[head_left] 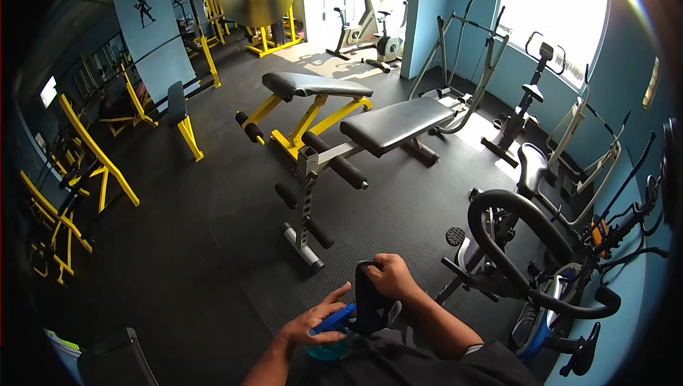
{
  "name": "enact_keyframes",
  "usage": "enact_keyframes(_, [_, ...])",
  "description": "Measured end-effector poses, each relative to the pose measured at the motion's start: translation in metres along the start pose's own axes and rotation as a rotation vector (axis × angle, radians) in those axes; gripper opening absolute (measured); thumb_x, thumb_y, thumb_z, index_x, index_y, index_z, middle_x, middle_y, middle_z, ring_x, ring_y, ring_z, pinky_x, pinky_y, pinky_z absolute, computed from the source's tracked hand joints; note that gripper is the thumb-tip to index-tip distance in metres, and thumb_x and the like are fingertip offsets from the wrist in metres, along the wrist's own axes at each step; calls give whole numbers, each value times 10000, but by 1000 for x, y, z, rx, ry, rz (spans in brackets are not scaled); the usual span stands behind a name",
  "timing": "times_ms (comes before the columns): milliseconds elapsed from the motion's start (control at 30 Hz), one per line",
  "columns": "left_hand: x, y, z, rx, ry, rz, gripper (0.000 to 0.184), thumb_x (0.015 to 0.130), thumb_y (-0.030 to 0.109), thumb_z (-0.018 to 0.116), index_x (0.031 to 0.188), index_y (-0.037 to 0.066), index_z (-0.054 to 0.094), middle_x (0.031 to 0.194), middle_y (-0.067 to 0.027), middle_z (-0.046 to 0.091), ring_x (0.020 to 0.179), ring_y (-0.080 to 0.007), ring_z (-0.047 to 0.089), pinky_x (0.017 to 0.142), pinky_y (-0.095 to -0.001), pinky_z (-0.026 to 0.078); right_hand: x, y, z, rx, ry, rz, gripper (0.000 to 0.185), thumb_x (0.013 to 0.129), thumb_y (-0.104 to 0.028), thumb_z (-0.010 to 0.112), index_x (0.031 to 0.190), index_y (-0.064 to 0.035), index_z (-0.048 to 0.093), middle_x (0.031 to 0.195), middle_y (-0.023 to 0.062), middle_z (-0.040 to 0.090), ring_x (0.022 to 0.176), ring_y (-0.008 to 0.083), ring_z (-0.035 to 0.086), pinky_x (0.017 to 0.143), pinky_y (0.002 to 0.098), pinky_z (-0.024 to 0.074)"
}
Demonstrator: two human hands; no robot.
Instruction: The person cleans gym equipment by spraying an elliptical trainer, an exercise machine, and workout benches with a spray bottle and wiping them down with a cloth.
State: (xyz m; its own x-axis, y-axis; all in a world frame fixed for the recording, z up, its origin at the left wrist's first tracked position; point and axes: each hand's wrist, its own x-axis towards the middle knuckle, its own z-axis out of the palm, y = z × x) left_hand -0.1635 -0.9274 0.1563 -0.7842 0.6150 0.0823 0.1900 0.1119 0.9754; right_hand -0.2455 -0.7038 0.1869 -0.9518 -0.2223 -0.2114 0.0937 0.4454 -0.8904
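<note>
I see wide floor (192, 258) at eight o'clock, with room for moving. A bike (523, 288) blocks four. A bench (398, 121) stands at one, its foot (304, 248) near seven. At six, I have dark cloth (367, 308) squeezed in the right hand (390, 277), fingers curled tight. The left hand (316, 323), thumb and fingers parted, grips a blue-topped bottle (329, 350).

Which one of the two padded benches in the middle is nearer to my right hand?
The grey-framed bench is nearer to your right hand; the yellow-framed bench stands farther back.
</note>
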Motion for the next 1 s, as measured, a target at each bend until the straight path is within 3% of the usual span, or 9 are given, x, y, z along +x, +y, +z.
enact_keyframes(200, [54, -14, -72, -322, -22, -41, 484, 716, 206, 776, 1138, 36, 612, 1504, -246, 305, 1411, -350, 294, 1093, -418, 303, 97, -22, -14, -159, 60, 1, 303, 833, -248, 664, 765, 40, 598, 646, 219, 595, 621, 297, 650, 590, 389, 493])
enact_keyframes(267, [68, -23, -100, -272, -131, -112, 572, 726, 208, 760, 1229, 21, 561, 1410, -185, 418, 1305, -271, 430, 1111, -404, 294, 121, -25, -15, -125, 172, -29, 281, 815, -190, 669, 672, 23, 555, 567, 124, 530, 524, 120, 515, 501, 339, 424])
enact_keyframes(367, [99, -28, -124, -527, -179, -184, 558, 734, 187, 755, 1213, -9, 546, 1263, -102, 517, 1211, -197, 474, 1080, -340, 315, 156, -4, -13, -449, 450, -376, 257, 816, -189, 683, 692, 13, 582, 638, 146, 579, 593, 107, 559, 564, 315, 448])
enact_keyframes(500, [138, -64, -166, -638, -306, -245, 540, 742, 170, 763, 1197, -13, 535, 1186, -65, 549, 1177, -170, 482, 1037, -314, 339, 186, 3, -27, -405, 400, -136, 234, 832, -184, 682, 726, 12, 610, 693, 114, 625, 632, 97, 567, 609, 296, 459])
enact_keyframes(633, [196, -78, -220, -891, -567, -105, 510, 721, 119, 773, 1158, -6, 542, 1204, -99, 541, 1143, -180, 489, 1007, -316, 355, 200, -21, -71, 468, 205, 147, 190, 858, -122, 655, 763, 37, 617, 716, 9, 624, 644, 104, 574, 631, 268, 480])
enact_keyframes(833, [297, -44, -269, -1438, -998, 156, 463, 709, 107, 705, 1100, -87, 550, 1361, -404, 383, 1282, -472, 433, 1086, -560, 299, 240, -14, -125, 1650, -668, -397, 405, 891, -337, 627, 1048, 34, 596, 927, 212, 636, 774, 245, 643, 727, 375, 545])
enact_keyframes(900, [327, -36, -269, -1518, -1124, 155, 447, 723, 88, 674, 1103, -108, 544, 1373, -435, 335, 1289, -534, 392, 1071, -635, 271, 240, 4, -81, 984, -249, 20, 438, 926, -376, 573, 1132, 9, 600, 980, 113, 638, 901, 156, 604, 739, 269, 510])
enact_keyframes(933, [338, -38, -268, -1515, -1157, 82, 436, 727, 76, 668, 1105, -103, 546, 1380, -432, 329, 1290, -539, 388, 1059, -646, 279, 252, 49, -39, 491, -493, -111, 468, 953, -369, 518, 1220, 15, 544, 1054, 67, 633, 973, 141, 581, 832, 265, 499])
enact_keyframes(1000, [356, -46, -265, -1518, -1218, -71, 440, 758, 30, 651, 1160, -94, 524, 1418, -417, 284, 1305, -575, 330, 1068, -670, 229, 221, 70, -6, 471, -341, -89, 438, 956, -343, 520, 1204, 18, 545, 1044, 61, 629, 963, 144, 582, 833, 270, 488])
